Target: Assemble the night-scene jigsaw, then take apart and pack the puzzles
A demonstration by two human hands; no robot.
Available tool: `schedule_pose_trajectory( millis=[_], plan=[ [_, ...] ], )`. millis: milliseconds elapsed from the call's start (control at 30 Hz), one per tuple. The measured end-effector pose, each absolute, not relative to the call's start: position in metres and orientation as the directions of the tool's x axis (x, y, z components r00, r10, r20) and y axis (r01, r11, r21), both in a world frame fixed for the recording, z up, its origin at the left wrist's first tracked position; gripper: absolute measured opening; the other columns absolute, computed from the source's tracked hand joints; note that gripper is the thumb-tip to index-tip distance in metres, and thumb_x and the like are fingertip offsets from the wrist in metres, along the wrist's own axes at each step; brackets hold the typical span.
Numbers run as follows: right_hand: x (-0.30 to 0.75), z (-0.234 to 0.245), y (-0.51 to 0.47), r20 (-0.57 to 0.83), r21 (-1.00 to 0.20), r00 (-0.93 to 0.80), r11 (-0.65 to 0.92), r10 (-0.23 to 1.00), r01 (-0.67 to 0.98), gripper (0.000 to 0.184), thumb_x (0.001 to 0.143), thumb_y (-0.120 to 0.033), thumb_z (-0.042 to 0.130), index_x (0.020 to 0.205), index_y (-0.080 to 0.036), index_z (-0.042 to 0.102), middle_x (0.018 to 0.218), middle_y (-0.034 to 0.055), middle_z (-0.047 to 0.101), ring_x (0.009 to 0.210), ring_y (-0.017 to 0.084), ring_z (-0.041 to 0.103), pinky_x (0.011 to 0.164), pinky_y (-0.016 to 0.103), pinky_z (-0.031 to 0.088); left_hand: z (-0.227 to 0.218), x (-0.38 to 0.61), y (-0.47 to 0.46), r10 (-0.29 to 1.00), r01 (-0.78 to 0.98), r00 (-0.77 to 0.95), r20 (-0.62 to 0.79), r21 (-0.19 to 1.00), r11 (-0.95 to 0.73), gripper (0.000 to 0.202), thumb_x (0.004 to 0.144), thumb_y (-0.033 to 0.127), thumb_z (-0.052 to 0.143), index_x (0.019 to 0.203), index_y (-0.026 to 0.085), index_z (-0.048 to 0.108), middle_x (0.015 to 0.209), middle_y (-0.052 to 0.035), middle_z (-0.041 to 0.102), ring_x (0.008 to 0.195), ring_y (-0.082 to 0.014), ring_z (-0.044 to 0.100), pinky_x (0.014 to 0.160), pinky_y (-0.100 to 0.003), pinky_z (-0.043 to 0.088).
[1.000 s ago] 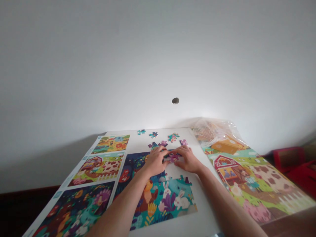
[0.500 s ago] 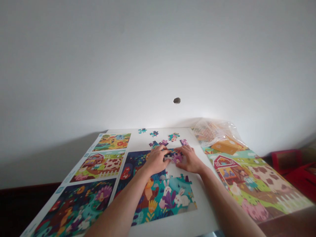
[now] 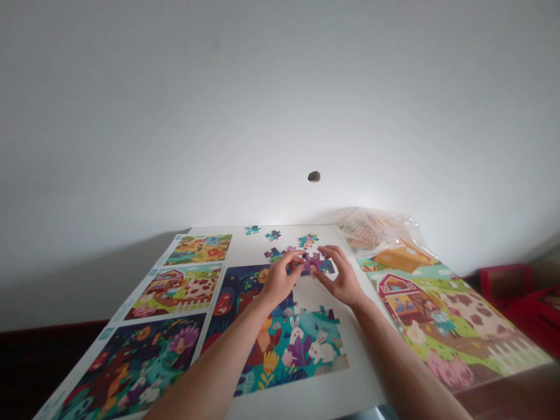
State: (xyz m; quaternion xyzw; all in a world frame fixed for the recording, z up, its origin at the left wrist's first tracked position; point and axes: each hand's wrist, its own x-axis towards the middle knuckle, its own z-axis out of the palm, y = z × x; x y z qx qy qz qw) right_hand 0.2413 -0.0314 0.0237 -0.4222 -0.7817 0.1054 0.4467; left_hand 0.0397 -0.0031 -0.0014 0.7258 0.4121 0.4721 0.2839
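A small cluster of joined purple and dark blue puzzle pieces [image 3: 312, 263] lies between my hands, just beyond the partly assembled jigsaw puzzle [image 3: 301, 344]. At its left edge, my left hand [image 3: 282, 277] pinches it with thumb and fingertips close together. My right hand [image 3: 345, 280] curves round the right part, thumb at the near side and fingers at the far side. The jigsaw shows white rabbits and plants on teal. A white gap of tabletop lies at its upper right, and my left forearm covers part of its left half.
Loose puzzle pieces [image 3: 273, 235] lie toward the wall. On the left is a sheet of three printed pictures [image 3: 177, 291]. A farm puzzle [image 3: 464, 326] is at the right, with a clear plastic bag [image 3: 380, 227] and an orange box [image 3: 400, 258] behind it.
The purple pieces have moved farther from me, away from the assembled jigsaw. My right hand has lifted and turned, and its thumb and fingers are farther apart. My left fingers have drawn closer together.
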Motion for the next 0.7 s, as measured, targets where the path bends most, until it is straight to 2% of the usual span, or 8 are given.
schedule_pose_trajectory(
  millis=[133,233,400,500,600,700],
  plan=[
    [0.248,0.019,-0.025,0.661,-0.603,0.004,0.528,0.751,0.598,0.029,0.092,-0.032,0.050,0.118,-0.022,0.057,0.108,0.0092,0.061,0.089,0.020,0.058,0.087,0.037,0.048,-0.002,0.035,0.002,0.883,0.393,0.067,0.465,0.801,-0.452,0.030,0.087,0.024,0.055,0.117,0.022,0.061,0.093,-0.0024,0.071,0.082,-0.0161,0.064,0.083,-0.031,0.050],
    [0.251,0.014,-0.022,0.630,-0.653,0.083,0.468,0.772,0.595,0.028,0.093,-0.034,0.047,0.114,-0.021,0.061,0.096,0.0066,0.066,0.085,0.019,0.060,0.084,0.035,0.047,-0.004,0.033,0.004,0.872,0.406,0.041,0.488,0.789,-0.461,0.030,0.086,0.024,0.056,0.116,0.022,0.061,0.092,-0.0026,0.071,0.085,-0.0169,0.065,0.084,-0.031,0.050],
    [0.244,0.010,-0.022,0.502,-0.733,0.014,0.417,0.865,0.538,0.032,0.091,-0.039,0.053,0.115,-0.020,0.062,0.082,0.0020,0.068,0.077,0.016,0.062,0.077,0.029,0.048,-0.006,0.036,0.003,0.865,0.417,0.162,0.475,0.761,-0.496,0.029,0.083,0.020,0.059,0.112,0.024,0.063,0.090,-0.0016,0.072,0.093,-0.0191,0.067,0.091,-0.035,0.049],
    [0.241,0.009,-0.022,0.432,-0.755,-0.039,0.385,0.901,0.530,0.029,0.089,-0.039,0.054,0.107,-0.020,0.067,0.078,0.0018,0.068,0.074,0.016,0.062,0.073,0.027,0.048,-0.007,0.039,0.001,0.872,0.411,0.237,0.428,0.769,-0.489,0.028,0.081,0.019,0.061,0.109,0.023,0.064,0.087,-0.0018,0.074,0.089,-0.0198,0.069,0.091,-0.036,0.050],
    [0.242,0.010,-0.021,0.374,-0.769,-0.042,0.335,0.927,0.544,0.026,0.086,-0.038,0.056,0.097,-0.019,0.070,0.073,0.0019,0.068,0.069,0.016,0.062,0.068,0.026,0.048,-0.006,0.040,-0.001,0.869,0.385,0.294,0.399,0.782,-0.489,0.035,0.082,0.018,0.061,0.117,0.023,0.061,0.086,-0.0012,0.074,0.088,-0.0189,0.069,0.091,-0.035,0.050],
    [0.243,0.012,-0.021,0.320,-0.780,-0.046,0.290,0.946,0.554,0.024,0.084,-0.036,0.056,0.091,-0.018,0.070,0.070,0.0020,0.068,0.066,0.016,0.061,0.065,0.026,0.047,-0.004,0.041,-0.003,0.853,0.433,0.321,0.410,0.738,-0.518,0.033,0.082,0.020,0.063,0.114,0.024,0.063,0.085,-0.0008,0.074,0.090,-0.0199,0.068,0.091,-0.035,0.048]
  ],
)
